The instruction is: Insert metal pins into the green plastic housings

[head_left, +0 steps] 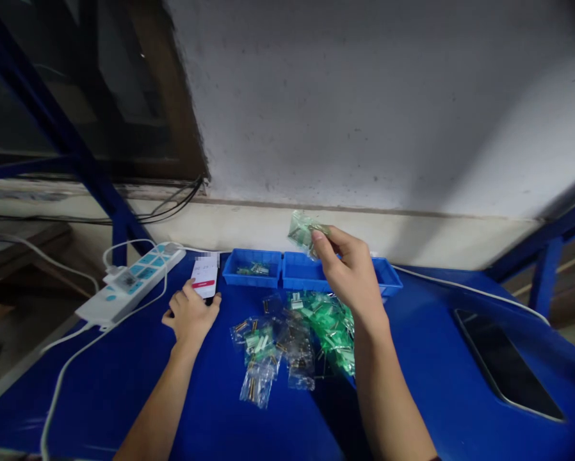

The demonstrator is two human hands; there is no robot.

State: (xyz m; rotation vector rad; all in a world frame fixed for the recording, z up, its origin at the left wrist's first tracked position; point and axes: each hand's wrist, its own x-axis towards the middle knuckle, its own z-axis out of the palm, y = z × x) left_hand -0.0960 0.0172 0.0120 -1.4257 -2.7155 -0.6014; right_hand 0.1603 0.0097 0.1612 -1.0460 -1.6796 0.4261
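Note:
My right hand (348, 262) is raised above the blue bins, pinching a small clear green-tinted plastic bag (301, 232) between thumb and fingers. What lies inside the bag is too small to make out. At the left, my left hand (190, 314) straddles the lower end of a phone (205, 275) with a lit white screen and a red button, its thumb and a finger at the two edges. Between my arms lies a pile of green plastic bags (333, 326). Beside it are several clear bags (256, 384) with thin brass-coloured pieces, and white pieces (257, 344) in green film.
The left blue bin (252, 280) holds a few small bags; another blue bin (304, 282) is partly behind my right hand. A white power strip (129, 288) with cables stands at the left. A dark phone (506, 362) lies on the blue table (412, 384) at right.

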